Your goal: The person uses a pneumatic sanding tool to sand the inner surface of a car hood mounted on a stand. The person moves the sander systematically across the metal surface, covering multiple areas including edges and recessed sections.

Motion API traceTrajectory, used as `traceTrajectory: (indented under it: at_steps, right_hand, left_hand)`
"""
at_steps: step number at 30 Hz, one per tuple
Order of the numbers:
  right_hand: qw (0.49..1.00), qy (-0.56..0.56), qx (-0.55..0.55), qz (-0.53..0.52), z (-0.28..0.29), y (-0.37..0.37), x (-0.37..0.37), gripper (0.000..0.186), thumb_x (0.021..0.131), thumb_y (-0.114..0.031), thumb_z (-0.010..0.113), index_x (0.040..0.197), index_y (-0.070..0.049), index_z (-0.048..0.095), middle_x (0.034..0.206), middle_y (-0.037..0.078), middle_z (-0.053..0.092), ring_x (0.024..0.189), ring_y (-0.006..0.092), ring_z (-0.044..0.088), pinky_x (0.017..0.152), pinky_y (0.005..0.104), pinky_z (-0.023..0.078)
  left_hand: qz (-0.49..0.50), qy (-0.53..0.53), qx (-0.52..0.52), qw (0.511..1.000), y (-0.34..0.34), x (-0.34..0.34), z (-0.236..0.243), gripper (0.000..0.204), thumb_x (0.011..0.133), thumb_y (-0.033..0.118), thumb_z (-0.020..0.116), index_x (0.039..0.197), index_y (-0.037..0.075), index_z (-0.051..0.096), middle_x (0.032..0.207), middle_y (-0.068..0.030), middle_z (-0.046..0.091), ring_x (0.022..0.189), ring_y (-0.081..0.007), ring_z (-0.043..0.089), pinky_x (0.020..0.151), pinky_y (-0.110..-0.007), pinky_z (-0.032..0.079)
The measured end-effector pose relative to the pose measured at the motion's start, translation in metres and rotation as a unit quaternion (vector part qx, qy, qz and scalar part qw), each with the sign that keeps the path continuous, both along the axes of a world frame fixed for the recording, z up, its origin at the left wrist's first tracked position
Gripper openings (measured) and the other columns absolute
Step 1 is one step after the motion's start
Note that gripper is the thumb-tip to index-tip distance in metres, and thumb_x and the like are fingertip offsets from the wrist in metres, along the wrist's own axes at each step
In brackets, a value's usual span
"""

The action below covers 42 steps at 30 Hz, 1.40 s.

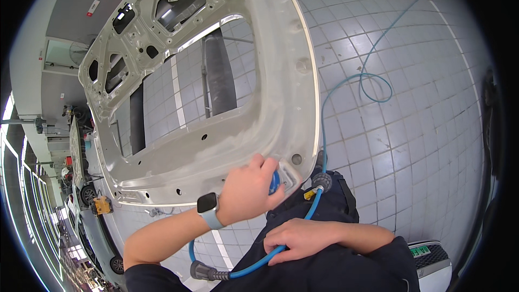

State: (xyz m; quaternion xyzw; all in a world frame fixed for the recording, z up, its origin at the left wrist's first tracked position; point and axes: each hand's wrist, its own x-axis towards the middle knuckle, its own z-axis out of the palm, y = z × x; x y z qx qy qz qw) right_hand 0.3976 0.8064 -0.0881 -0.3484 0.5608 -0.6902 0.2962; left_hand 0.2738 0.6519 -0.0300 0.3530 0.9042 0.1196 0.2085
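My left hand point(250, 186), with a watch on its wrist, is closed round a sander point(275, 181) with a blue body and a pale, flat-edged pad. The sander is at the near right corner of a large bare-metal vehicle panel point(289, 103) with a wide window opening. Fingers and palm hide much of the tool. Across my lap, my right hand point(300, 238) is closed on a thick blue hose point(254, 265). A dark connector point(203, 271) sits at one end of this stretch, and a ribbed dark coupling point(321, 181) at the other.
A thin teal hose point(373, 54) runs from the coupling over the tiled floor point(411, 124), with a loop in it. Dark supports point(220, 70) show through the panel's opening. At left are a yellow machine point(101, 205) and parked cars point(100, 238); a white car point(435, 270) is behind right.
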Motion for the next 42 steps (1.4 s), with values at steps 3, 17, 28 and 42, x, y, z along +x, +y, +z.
traceTrajectory:
  at_steps: [3,17,28,42]
  right_hand:
    - [1.000,0.003,0.000,0.001,-0.002,0.004,-0.003,0.030,0.096,-0.032,0.075,0.099,-0.004,0.066,0.084,0.013,0.068,0.081,0.0353,0.068,0.069,0.0459,0.051]
    - [0.999,0.022,0.010,0.038,-0.003,0.004,-0.015,0.027,0.098,-0.030,0.074,0.102,-0.004,0.066,0.093,0.010,0.069,0.085,0.0324,0.068,0.074,0.0425,0.053]
    - [0.999,-0.008,0.000,0.032,-0.005,0.010,-0.008,0.029,0.096,-0.031,0.074,0.097,-0.004,0.066,0.085,0.013,0.068,0.084,0.0366,0.068,0.072,0.0474,0.050]
    - [0.998,0.034,0.022,0.051,0.002,0.009,-0.005,0.033,0.098,-0.035,0.074,0.098,-0.003,0.065,0.084,0.014,0.067,0.081,0.0355,0.067,0.070,0.0452,0.050]
  left_hand:
    - [-0.024,0.039,0.018,0.999,0.012,0.005,0.000,0.040,0.085,0.031,0.078,0.112,0.004,0.062,0.098,-0.0146,0.060,0.067,-0.0354,0.067,0.059,-0.043,0.056]
    - [0.021,0.004,0.002,1.000,0.018,0.006,0.008,0.041,0.087,0.031,0.079,0.114,0.006,0.062,0.101,-0.0156,0.061,0.073,-0.0378,0.069,0.064,-0.045,0.058]
    - [0.029,0.053,0.049,0.997,0.051,-0.005,-0.005,0.039,0.088,0.030,0.076,0.114,0.004,0.062,0.100,-0.0172,0.060,0.072,-0.0380,0.068,0.063,-0.045,0.057]
    - [0.073,0.008,0.130,0.989,0.034,-0.027,0.000,0.043,0.089,0.035,0.074,0.116,0.004,0.063,0.099,-0.0209,0.066,0.077,-0.0420,0.069,0.073,-0.048,0.056]
